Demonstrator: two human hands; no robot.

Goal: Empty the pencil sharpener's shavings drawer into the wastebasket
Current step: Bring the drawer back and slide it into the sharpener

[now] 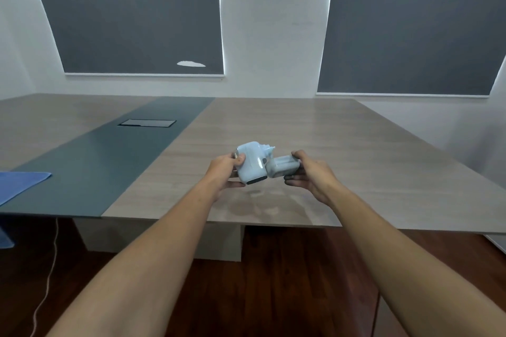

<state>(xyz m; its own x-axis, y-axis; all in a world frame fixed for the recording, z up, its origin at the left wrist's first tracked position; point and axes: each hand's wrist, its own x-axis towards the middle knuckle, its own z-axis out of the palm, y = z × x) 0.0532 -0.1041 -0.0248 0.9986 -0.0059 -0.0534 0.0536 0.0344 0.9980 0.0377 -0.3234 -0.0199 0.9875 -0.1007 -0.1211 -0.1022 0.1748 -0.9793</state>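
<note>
my left grip (225, 169) clasped pale-blue sharpener (252, 163) | my right grip (308, 176) clasped shavings drawer (283, 169), touching sharpener | both above counter (356, 145)

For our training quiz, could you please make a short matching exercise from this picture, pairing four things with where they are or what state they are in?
Things:
1. pencil sharpener
2. shavings drawer
3. blue cloth
4. window blinds

Place or state:
A. pulled down, on the far wall
B. held in the left hand, above the table
C. lying at the table's left edge
D. gripped by the right hand, out to the sharpener's right

Pairs: 1-B, 2-D, 3-C, 4-A
</note>
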